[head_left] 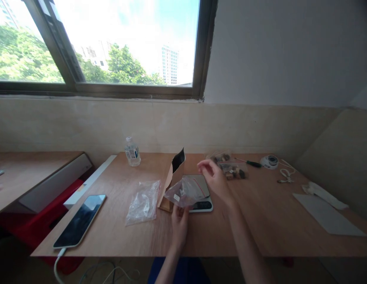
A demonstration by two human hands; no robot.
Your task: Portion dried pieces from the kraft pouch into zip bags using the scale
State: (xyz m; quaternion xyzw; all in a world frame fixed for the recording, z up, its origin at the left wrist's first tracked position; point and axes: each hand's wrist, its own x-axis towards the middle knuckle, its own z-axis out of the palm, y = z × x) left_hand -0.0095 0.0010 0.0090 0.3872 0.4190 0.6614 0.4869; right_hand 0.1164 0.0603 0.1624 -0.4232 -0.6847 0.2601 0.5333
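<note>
The left hand (pixel 179 223) pinched the near corner of a small clear plastic zip bag with a red seal line (pixel 186 191), holding it over the front of a flat grey digital kitchen scale (pixel 205 199) near the middle of the wooden bench (pixel 260 221). The right hand (pixel 214 177) hovered just beyond the bag with fingers loosely curled and partly spread, gripping nothing. A brown paper pouch with a black lining (pixel 173 179) stood open just left of the scale. A crumpled clear plastic bag (pixel 143 202) lay further left, and a dark smartphone on a white cable (pixel 79 220) rested near the front left corner. Toward the back edge sat a small water bottle (pixel 132 151), a clear bag of brown pieces (pixel 231 167) and a screwdriver (pixel 250 162).
</note>
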